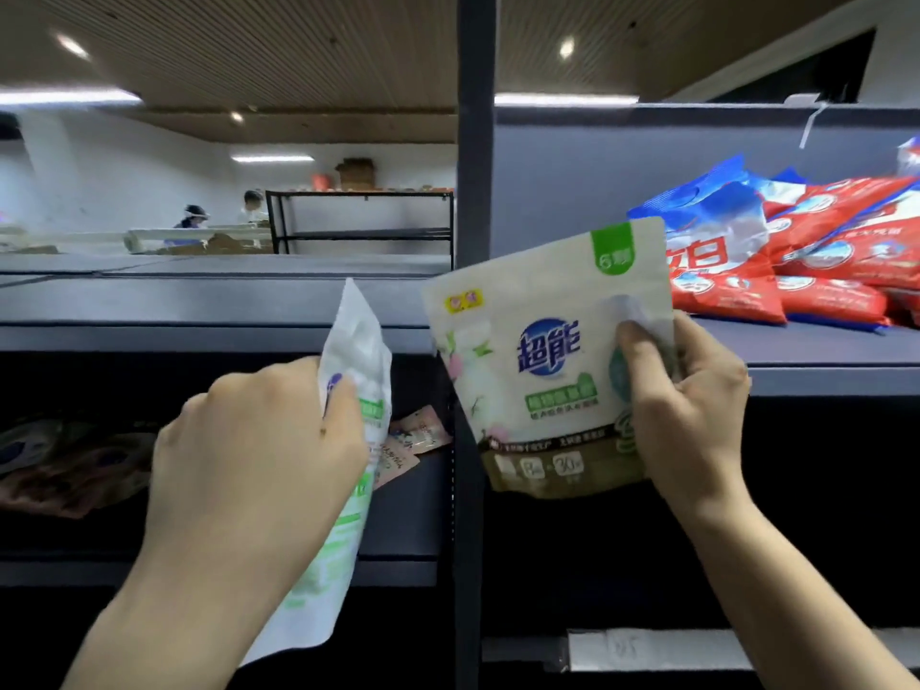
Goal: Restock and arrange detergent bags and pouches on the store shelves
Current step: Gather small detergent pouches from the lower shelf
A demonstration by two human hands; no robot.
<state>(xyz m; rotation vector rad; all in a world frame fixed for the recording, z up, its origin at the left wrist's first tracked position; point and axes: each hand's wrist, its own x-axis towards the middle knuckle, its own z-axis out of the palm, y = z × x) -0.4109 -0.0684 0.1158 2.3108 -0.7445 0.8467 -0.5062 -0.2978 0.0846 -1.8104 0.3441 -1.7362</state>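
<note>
My right hand (682, 405) grips a white and green detergent pouch (542, 361) by its right edge, its front facing me, in front of the dark post (473, 141) between two shelf bays. My left hand (259, 450) grips a second white pouch (348, 390), turned edge-on and upright, in front of the left bay's upper shelf (199, 311). A stack of red and blue detergent bags (821, 256) lies on the right bay's shelf (821, 346), behind and to the right of my right hand.
Dark patterned pouches (69, 465) and small pink sachets (413, 440) lie on the lower left shelf. A white price strip (647, 649) runs along a lower right shelf edge. Far back stand a black rack (358, 221) and two people (224, 214).
</note>
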